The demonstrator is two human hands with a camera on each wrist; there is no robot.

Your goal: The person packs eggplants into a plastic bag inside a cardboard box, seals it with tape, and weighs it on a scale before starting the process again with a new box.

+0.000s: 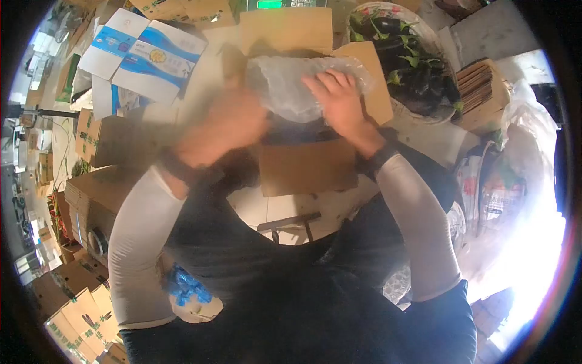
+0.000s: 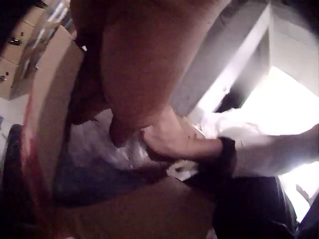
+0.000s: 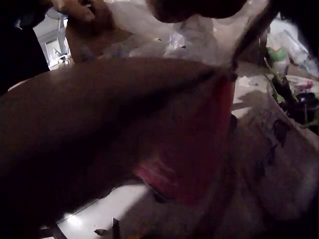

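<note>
An open cardboard box [image 1: 309, 168] stands in front of the person, its flaps spread. Clear plastic [image 1: 282, 91] lies across its opening, over something dark inside. The right hand [image 1: 342, 106] rests on the plastic's right part with fingers extended. At the box's left side is the left hand [image 1: 230, 124], blurred in the head view, its fingers not readable there. In the left wrist view, the left hand [image 2: 139, 64] hangs over the plastic [image 2: 114, 147], with the right hand [image 2: 172, 137] beyond it. Darkness hides most of the right hand's fingers in the right wrist view.
A basket of eggplants [image 1: 412, 67] stands right of the box. Behind the box is a scale with a green display [image 1: 270, 4]. White and blue cartons [image 1: 157, 57] lie at the upper left, stacked cardboard [image 1: 91, 194] at the left, plastic bags [image 1: 515, 164] at the right.
</note>
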